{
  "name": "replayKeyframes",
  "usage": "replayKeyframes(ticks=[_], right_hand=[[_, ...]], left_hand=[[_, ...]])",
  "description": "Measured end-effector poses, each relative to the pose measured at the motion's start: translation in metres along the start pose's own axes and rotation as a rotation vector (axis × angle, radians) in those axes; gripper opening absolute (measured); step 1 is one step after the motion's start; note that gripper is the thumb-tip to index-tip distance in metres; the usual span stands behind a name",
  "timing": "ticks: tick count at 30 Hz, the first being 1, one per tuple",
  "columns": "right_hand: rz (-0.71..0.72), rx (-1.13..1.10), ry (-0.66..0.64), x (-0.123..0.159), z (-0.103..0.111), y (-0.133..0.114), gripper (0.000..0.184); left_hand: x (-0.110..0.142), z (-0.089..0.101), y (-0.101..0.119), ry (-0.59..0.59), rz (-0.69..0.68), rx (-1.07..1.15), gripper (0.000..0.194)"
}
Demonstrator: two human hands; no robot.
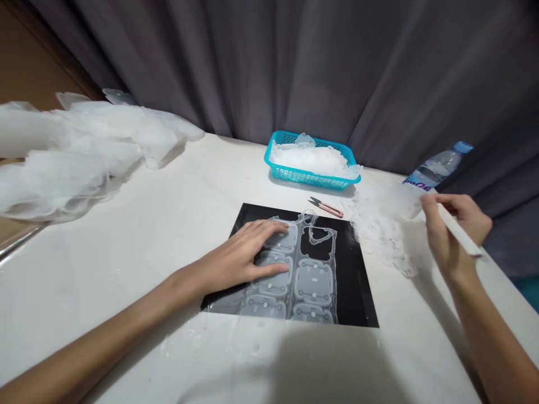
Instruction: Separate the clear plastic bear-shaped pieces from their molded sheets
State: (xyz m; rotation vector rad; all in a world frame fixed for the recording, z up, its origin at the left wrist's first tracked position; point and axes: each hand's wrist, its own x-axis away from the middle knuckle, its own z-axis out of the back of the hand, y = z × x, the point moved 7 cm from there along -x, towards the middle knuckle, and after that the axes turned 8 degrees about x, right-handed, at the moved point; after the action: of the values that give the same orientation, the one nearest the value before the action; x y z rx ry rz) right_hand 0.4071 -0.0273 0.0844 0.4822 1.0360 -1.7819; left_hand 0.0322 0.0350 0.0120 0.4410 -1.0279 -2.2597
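My left hand [248, 247] lies spread on a translucent moulded sheet [314, 280] of rounded rectangular pieces, pressing it on a black mat [356, 275]. One cell at the sheet's upper right is open, and loose clear trim curls over its edge. Over at the right, my right hand [467, 221] is closed around a slim white pen-like tool [457, 230], its thin end pointing down toward my wrist. Thumb and forefinger meet beside a heap of clear trimmings [379, 221]; whether they also pinch a scrap I cannot tell.
Pink-handled thread snips [327, 207] lie just beyond the mat. Behind them stands a blue basket [309, 178] filled with translucent pieces. A water bottle [438, 168] is at the back right. Stacked translucent sheets [96, 146] occupy the left, and a grey curtain [252, 67] hangs behind the white table [160, 247].
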Motion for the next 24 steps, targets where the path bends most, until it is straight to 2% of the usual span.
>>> replayKeyframes(ticks=[2,4,6,7,9,10,12,15,17,19,24], right_hand=[[0.051,0.195,-0.118,-0.012,-0.009,0.028,0.025],[0.101,0.323,-0.104,-0.016,-0.008,0.041,0.024],[0.126,0.334,-0.047,-0.011,-0.006,0.034,0.029],[0.144,0.281,-0.032,-0.006,-0.006,0.022,0.030],[0.253,0.020,-0.113,0.012,-0.013,-0.018,0.027],[0.307,-0.113,-0.216,0.024,-0.020,-0.043,0.023],[0.398,-0.293,-0.536,0.054,-0.040,-0.092,0.025],[0.472,-0.494,-0.849,0.092,-0.058,-0.147,0.021],[0.531,-0.574,-1.016,0.109,-0.069,-0.169,0.016],[0.592,-0.619,-1.126,0.117,-0.079,-0.180,0.014],[0.631,-0.675,-1.179,0.122,-0.093,-0.185,0.015]], left_hand=[[-0.001,0.001,-0.003,0.000,-0.010,-0.015,0.067],[-0.002,0.002,-0.004,0.004,-0.014,-0.028,0.067],[-0.002,0.004,-0.005,0.003,-0.027,-0.041,0.062],[-0.002,0.004,-0.005,-0.006,-0.039,-0.049,0.059],[-0.003,0.006,-0.006,-0.028,-0.070,-0.061,0.056],[-0.003,0.007,-0.006,-0.037,-0.084,-0.069,0.055],[-0.003,0.009,-0.007,-0.045,-0.109,-0.096,0.056],[-0.002,0.011,-0.007,-0.053,-0.130,-0.164,0.056],[-0.001,0.012,-0.008,-0.053,-0.125,-0.209,0.056],[0.000,0.013,-0.008,-0.048,-0.114,-0.247,0.057],[0.003,0.014,-0.006,-0.029,-0.139,-0.239,0.057]])
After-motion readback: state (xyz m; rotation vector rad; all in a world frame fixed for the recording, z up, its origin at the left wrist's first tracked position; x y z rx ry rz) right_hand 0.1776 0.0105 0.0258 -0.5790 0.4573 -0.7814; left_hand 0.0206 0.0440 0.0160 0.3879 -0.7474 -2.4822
